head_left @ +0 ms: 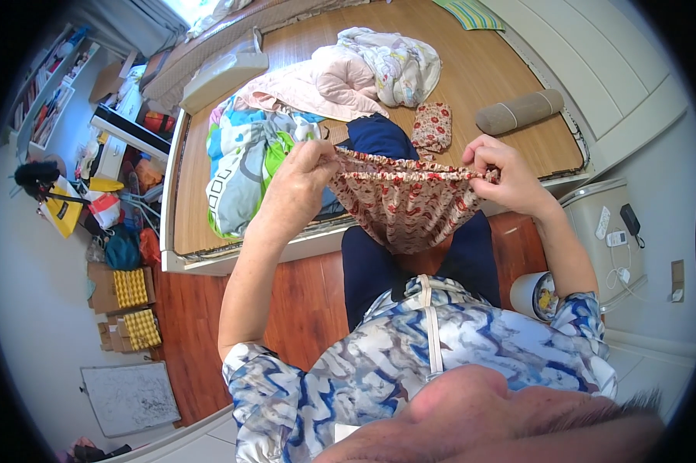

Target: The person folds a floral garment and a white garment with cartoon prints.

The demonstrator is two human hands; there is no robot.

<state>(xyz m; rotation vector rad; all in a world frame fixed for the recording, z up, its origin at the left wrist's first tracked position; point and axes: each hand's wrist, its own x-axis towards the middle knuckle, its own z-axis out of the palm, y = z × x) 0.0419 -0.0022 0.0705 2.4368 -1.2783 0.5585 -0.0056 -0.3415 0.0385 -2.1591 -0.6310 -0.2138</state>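
Note:
A beige garment with a red floral print and a gathered elastic waistband (pixel 409 208) hangs stretched between my hands, in front of my legs. Its left end is pinched in my left hand (pixel 298 189). My right hand (pixel 514 177) grips the other end, fingers curled round the elastic. Just beyond it, a folded cloth in a matching print (pixel 433 128) lies on the wooden bed base (pixel 510 69). Beside that sits a dark navy cloth (pixel 382 137). To the left spreads a heap of grey, green and blue printed bedding (pixel 243 174).
A pink quilt (pixel 348 77) and a pale patterned quilt (pixel 409 65) lie farther back. A tied grey roll (pixel 520 112) rests at the bed's right. A waste bin (pixel 533 296) stands by my right side. Cardboard boxes (pixel 116 289) and a whiteboard (pixel 130 395) are at left.

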